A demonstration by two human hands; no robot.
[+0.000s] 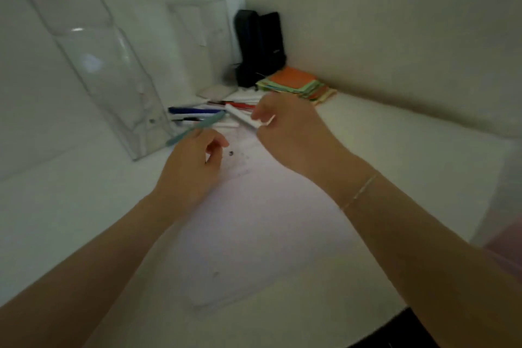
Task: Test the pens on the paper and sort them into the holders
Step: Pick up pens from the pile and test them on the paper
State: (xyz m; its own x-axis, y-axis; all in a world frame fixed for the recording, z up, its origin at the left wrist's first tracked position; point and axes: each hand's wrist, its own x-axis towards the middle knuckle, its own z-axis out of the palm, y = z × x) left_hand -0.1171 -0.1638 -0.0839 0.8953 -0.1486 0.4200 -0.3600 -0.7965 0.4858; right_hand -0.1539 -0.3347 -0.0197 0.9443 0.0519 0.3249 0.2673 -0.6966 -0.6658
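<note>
Left hand (189, 162) fingers grip teal pen (197, 126); right hand (285, 133) apparently pinches white pen (243, 117).

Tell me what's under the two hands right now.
A white paper with dark test marks lies on the desk below the left hand and right hand. Anything directly beneath the hands is hidden.

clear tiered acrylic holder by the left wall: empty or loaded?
Looks empty: clear tiered acrylic holder shows only wall through its pockets; loose pens lie on the desk beside it.
</note>
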